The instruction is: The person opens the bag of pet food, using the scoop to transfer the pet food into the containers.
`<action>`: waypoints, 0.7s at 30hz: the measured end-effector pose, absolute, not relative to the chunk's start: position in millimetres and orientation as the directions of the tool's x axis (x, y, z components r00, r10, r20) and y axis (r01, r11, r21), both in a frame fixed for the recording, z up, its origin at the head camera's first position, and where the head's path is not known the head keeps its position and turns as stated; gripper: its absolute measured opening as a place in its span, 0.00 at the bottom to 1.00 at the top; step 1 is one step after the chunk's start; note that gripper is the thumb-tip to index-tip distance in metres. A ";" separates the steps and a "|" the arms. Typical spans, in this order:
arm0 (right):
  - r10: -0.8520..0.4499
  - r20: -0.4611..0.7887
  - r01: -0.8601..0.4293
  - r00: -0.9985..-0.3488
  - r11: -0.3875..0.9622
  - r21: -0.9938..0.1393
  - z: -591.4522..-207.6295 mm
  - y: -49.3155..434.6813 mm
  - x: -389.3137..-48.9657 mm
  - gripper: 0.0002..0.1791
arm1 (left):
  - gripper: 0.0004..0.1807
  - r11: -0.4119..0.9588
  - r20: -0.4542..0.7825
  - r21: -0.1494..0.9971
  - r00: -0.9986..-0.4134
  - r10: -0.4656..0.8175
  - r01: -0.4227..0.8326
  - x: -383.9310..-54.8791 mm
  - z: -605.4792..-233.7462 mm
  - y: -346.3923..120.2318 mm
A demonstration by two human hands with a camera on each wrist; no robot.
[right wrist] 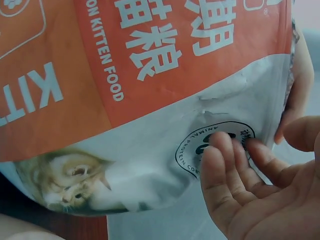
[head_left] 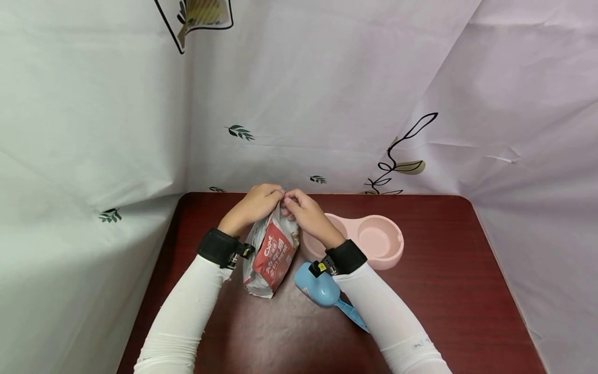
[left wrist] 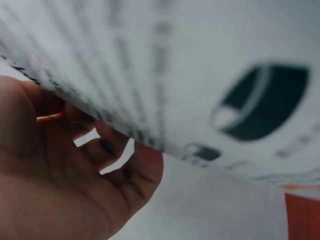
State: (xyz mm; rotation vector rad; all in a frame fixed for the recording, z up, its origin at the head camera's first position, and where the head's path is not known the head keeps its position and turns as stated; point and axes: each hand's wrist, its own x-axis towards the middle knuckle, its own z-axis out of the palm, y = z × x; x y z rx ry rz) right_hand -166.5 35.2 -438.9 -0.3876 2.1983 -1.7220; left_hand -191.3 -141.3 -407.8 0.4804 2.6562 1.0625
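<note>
A red, orange and white kitten food bag point(head_left: 275, 254) stands tilted on the table, a kitten printed on its front point(right wrist: 75, 185). My left hand point(head_left: 259, 202) pinches the bag's top edge, its fingers curled at the rim in the left wrist view. Across from it, my right hand point(head_left: 306, 213) is at the same top edge. In the right wrist view its bent fingertips point(right wrist: 217, 155) touch the bag's white front, with a gap between thumb and forefinger. The inside of the bag is hidden.
Behind my right wrist sits a pink double pet bowl point(head_left: 378, 239), partly covered by that hand. A blue scoop point(head_left: 322, 288) lies on the dark red table point(head_left: 444, 291), its handle running under the right forearm. White patterned cloth point(head_left: 299, 104) hangs around the table.
</note>
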 end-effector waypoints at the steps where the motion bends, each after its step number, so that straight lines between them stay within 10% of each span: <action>1: -0.395 -0.095 0.005 -0.914 0.223 -0.975 -438.7 34.1 -167.5 0.16 | 0.20 0.671 -0.094 0.713 -0.920 0.380 0.204 -191.3 -409.0 -141.2; 21: -0.385 -0.115 0.076 -0.916 0.115 -0.990 -447.8 21.0 -181.0 0.22 | 0.19 0.643 -0.117 0.748 -0.919 0.377 0.168 -187.8 -412.2 -138.7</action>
